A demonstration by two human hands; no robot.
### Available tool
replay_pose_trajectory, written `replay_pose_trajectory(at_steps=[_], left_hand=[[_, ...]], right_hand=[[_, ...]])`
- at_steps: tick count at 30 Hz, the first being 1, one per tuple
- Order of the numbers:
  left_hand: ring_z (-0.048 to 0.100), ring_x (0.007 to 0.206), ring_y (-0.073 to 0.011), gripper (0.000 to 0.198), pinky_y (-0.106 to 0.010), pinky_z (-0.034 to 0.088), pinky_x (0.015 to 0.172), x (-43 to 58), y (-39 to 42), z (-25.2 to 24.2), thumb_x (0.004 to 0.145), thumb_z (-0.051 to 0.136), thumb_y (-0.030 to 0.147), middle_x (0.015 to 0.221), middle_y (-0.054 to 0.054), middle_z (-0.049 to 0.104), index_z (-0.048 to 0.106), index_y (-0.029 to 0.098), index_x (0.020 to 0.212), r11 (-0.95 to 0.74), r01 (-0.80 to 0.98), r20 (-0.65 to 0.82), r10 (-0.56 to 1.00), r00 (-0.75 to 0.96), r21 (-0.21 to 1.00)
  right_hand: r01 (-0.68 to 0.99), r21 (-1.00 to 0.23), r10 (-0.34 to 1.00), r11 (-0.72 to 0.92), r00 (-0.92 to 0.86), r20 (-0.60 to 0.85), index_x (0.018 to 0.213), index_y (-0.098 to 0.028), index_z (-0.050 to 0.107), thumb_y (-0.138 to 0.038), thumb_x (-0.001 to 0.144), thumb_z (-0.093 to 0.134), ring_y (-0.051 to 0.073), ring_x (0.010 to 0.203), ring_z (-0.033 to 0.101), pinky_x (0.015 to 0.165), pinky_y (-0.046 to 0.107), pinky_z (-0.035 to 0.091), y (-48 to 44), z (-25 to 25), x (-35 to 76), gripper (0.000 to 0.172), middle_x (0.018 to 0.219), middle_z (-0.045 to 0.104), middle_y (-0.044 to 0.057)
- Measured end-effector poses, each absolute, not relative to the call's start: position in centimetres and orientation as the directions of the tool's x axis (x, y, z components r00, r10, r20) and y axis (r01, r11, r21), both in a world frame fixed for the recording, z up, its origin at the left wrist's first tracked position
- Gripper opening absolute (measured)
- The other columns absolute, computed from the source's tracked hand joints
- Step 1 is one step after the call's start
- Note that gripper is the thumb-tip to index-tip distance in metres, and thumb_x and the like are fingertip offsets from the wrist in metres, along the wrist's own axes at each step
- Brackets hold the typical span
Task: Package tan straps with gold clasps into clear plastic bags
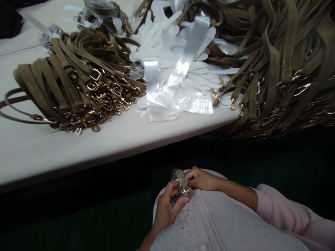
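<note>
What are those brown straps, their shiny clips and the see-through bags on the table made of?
Straps: matte olive-brown, suede-like leather or imitation, with stitched edges. Clips: gold-toned polished metal, glinting. Bags: thin clear plastic film, glossy and creased. The left hand and right hand hold a rolled strap, wrapped in similar film, it seems.

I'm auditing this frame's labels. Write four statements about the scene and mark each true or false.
1. The left hand and the right hand both hold a gold clasp in the lap. True.
2. The clear plastic bags lie on the floor. False: they lie on the white table.
3. The bundled straps are red. False: they are olive-brown, with gold buckles.
4. The loose strap heap hangs over the table edge. True.
</note>
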State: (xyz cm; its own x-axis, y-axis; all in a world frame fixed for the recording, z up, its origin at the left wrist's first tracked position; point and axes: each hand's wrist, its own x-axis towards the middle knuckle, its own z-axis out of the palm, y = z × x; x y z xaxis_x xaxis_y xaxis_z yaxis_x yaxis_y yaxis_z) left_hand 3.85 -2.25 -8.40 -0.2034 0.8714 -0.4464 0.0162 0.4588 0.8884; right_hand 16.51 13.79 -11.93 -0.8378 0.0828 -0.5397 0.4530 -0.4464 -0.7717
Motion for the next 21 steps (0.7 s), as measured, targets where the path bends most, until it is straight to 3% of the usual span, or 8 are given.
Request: replay_pose_trajectory(at_steps=[4, 8, 15, 21], left_hand=[[0.068, 0.085, -0.0178, 0.03, -0.026, 0.048, 0.077, 4.0, -2.2, -8.2, 0.09, 0.06, 0.042, 0.095, -0.003, 0.075, 0.052, 0.022, 0.11, 0.493, 0.007, -0.481, 0.851, -0.211, 0.87], [0.069, 0.093, -0.0205, 0.036, -0.031, 0.047, 0.087, 4.2, -2.0, -8.0, 0.089, 0.06, 0.043, 0.1, -0.005, 0.076, 0.049, 0.022, 0.117, 0.498, -0.057, -0.493, 0.824, -0.279, 0.865], [0.068, 0.095, -0.0215, 0.082, -0.035, 0.045, 0.093, 4.5, -1.8, -8.3, 0.088, 0.059, 0.044, 0.101, -0.006, 0.076, 0.013, 0.016, 0.15, 0.532, -0.056, -0.525, 0.805, -0.277, 0.845], [0.066, 0.101, -0.0239, 0.09, -0.037, 0.042, 0.096, 4.9, -1.5, -8.7, 0.088, 0.06, 0.044, 0.09, -0.005, 0.076, 0.007, 0.012, 0.153, 0.506, -0.039, -0.494, 0.819, -0.293, 0.862]], right_hand=[[0.51, -0.704, 0.146, -0.495, -0.749, -0.646, 0.056, -0.012, 0.061, -0.033, 0.065, 0.069, 0.006, 0.052, 0.038, 0.048, 0.018, 0.026, 12.9, -13.0, 15.8, 0.024, 0.053, 0.051, -0.004], [0.527, -0.616, 0.127, -0.585, -0.691, -0.712, 0.069, -0.015, 0.059, -0.031, 0.061, 0.069, 0.006, 0.044, 0.04, 0.042, 0.017, 0.024, 12.8, -13.1, 15.9, 0.02, 0.053, 0.056, -0.005], [0.485, -0.544, 0.153, -0.685, -0.635, -0.757, 0.065, -0.014, 0.06, -0.031, 0.058, 0.07, 0.003, 0.04, 0.031, 0.04, 0.018, 0.019, 13.0, -12.4, 15.8, 0.022, 0.048, 0.051, -0.006], [0.467, -0.534, 0.111, -0.705, -0.671, -0.733, 0.062, -0.012, 0.063, -0.029, 0.059, 0.07, 0.003, 0.044, 0.03, 0.043, 0.019, 0.019, 13.1, -12.1, 15.5, 0.019, 0.048, 0.046, -0.006]])
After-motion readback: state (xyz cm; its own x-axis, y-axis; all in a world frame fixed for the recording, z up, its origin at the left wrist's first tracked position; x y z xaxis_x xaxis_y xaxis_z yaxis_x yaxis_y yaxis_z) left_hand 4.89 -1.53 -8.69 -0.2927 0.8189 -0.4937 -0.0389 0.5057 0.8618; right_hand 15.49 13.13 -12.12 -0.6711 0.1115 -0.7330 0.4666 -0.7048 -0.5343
